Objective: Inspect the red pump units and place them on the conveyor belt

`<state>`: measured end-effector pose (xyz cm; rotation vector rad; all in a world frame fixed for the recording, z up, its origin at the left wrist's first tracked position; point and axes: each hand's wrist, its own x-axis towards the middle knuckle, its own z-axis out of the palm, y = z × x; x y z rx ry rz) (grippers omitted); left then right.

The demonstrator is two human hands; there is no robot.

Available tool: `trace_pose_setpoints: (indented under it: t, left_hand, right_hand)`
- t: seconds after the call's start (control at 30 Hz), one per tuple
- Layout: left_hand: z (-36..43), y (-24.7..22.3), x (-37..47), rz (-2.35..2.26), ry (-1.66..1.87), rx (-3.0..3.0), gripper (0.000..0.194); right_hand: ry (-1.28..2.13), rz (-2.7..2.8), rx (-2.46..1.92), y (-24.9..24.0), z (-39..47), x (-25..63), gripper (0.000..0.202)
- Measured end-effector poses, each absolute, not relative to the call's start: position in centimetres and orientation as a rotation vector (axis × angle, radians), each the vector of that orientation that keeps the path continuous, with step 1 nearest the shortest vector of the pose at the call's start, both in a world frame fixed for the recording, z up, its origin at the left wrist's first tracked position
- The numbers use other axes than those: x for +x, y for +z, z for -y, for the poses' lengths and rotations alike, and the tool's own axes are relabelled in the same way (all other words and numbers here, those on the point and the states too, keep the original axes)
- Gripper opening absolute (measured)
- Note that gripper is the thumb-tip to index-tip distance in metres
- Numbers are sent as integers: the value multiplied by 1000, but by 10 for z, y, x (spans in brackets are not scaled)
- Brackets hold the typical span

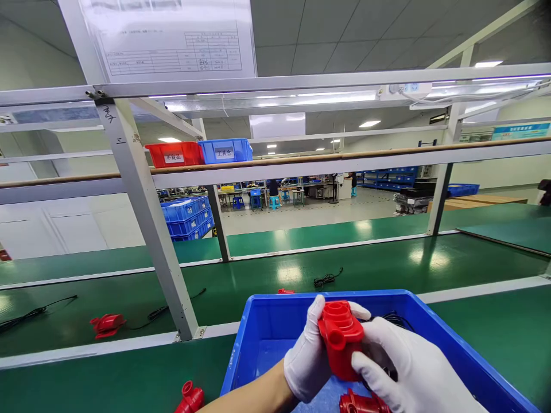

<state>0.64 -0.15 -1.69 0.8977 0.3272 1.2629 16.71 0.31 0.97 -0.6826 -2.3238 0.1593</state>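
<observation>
The glossy red, spouted housing [343, 351] is clamped between left hand [306, 362] and right hand [415, 367]; seemingly four more show.

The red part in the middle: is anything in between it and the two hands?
Only the white gloves; nothing else that I can see. The left hand holds the red part, and the right hand is up against its side. The blue bin is underneath, not between.

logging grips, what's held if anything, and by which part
A red part: left hand grips around its left side; right hand touches its right side.
</observation>
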Motion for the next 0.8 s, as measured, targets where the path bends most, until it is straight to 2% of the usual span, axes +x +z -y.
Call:
trace_pose_setpoints:
  t: [0.17, 0.33, 0.47, 0.6, 0.67, 0.8]
  left_hand:
    - [7, -7, 3, -447, 1296, 1044, 72]
    - [16, -2, -8, -834, 1518, 1653, 54]
    - [12, -17, -13, -834, 1593, 1933, 64]
    - [3, -27, -21, -794, 1833, 2276, 69]
    - [0, -26, -26, -783, 1866, 2497, 73]
    - [-1, -19, -28, -975, 1857, 2566, 79]
  right_hand:
    - [380, 2299, -655, 13, -4, 175, 21]
    - [708, 2245, -838, 13, -8, 181, 45]
    - [735, 2293, -1020, 13, -12, 178, 53]
    - [862, 2332, -788, 17, -13, 180, 52]
    - [833, 2396, -604, 19, -15, 185, 46]
    - [376, 2552, -367, 21, -23, 195, 31]
